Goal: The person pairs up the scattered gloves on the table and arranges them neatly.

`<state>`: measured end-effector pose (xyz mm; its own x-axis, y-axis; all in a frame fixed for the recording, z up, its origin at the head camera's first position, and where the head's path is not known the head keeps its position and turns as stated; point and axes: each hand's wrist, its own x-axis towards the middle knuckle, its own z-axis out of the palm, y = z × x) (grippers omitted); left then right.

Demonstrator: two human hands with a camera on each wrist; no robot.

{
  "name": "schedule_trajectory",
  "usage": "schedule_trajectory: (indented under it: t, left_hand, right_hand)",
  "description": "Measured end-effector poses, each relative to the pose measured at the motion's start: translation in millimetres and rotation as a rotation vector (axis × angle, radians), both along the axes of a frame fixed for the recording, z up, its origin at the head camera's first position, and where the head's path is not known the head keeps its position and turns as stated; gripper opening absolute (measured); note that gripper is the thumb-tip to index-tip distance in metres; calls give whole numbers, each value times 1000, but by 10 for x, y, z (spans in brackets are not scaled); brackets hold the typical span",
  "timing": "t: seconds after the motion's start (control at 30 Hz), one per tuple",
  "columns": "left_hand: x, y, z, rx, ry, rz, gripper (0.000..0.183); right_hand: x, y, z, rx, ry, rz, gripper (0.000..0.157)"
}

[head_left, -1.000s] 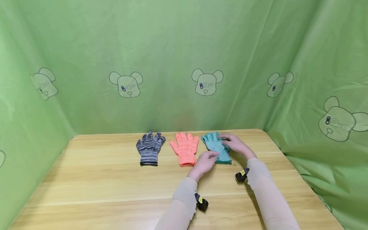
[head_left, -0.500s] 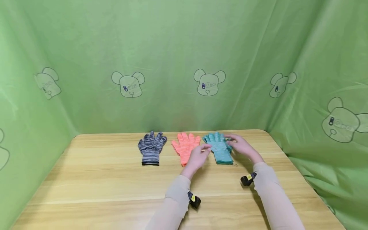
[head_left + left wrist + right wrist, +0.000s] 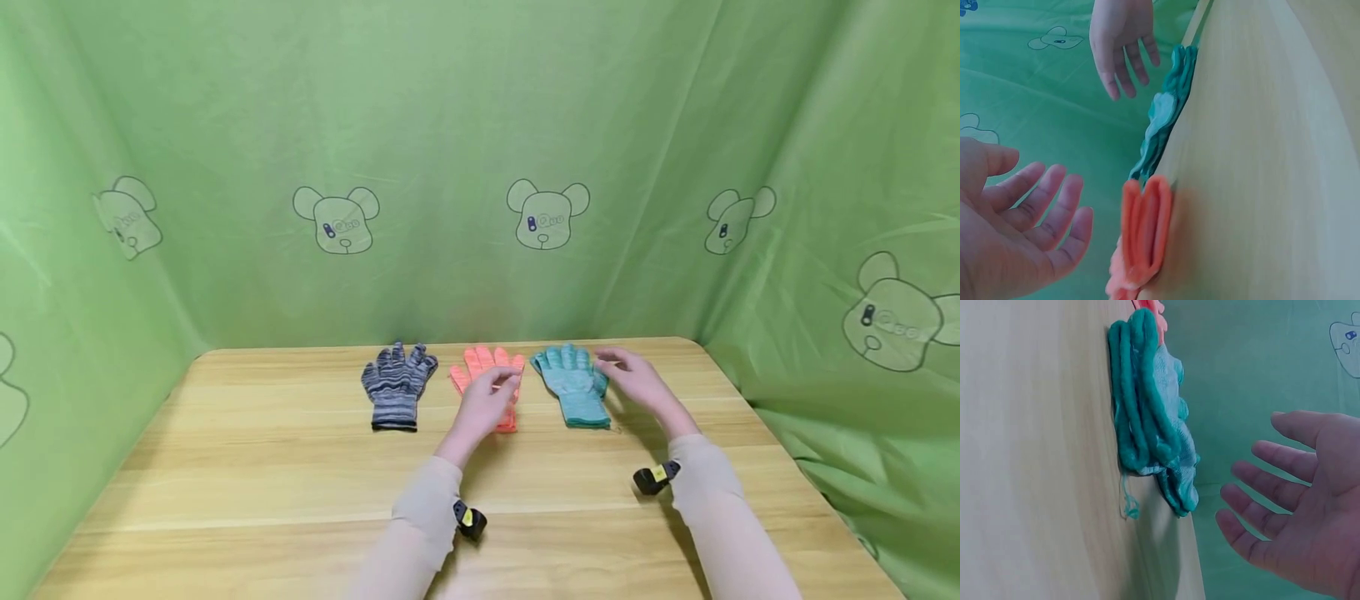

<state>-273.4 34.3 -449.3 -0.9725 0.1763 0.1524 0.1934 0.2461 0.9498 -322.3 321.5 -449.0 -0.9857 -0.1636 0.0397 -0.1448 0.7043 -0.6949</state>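
Three sets of knitted gloves lie side by side along the far part of the table, fingers pointing away. At the left are the grey-black striped gloves [image 3: 395,387]. In the middle are the orange gloves [image 3: 474,365], partly covered in the head view by my left hand [image 3: 483,406], which hovers above them with fingers loosely bent and holds nothing. The teal gloves [image 3: 576,387] are on the right, stacked, with folded cuffs [image 3: 1135,394] towards me. Just right of them my right hand [image 3: 637,382] is raised, fingers spread and relaxed, touching nothing in the right wrist view.
The wooden table [image 3: 285,483] reaches back to a green curtain [image 3: 450,275] printed with bear heads, which also closes in both sides. A loose teal thread [image 3: 1130,505] hangs from the teal cuff. Each wrist carries a small black camera [image 3: 471,521].
My left hand has moved left from the teal gloves to above the orange ones. My right hand has drawn off the teal gloves to the right. The gloves lie as before.
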Motion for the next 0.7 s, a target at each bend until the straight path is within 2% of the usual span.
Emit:
schedule_trajectory:
  t: [0.1, 0.4, 0.53, 0.7]
  left_hand:
    - [12, -113, 41, -42, 28, 1, 31]
    - [9, -517, 159, -168, 113, 52, 33]
    - [16, -665, 186, -218, 135, 73, 35]
    - [30, -835, 210, -309, 126, 89, 41]
  right_hand:
    - [21, -30, 13, 10, 23, 4, 54]
    - [98, -80, 55, 81, 80, 13, 62]
    - [116, -74, 41, 112, 95, 16, 64]
    - [127, -75, 27, 148, 119, 23, 70]
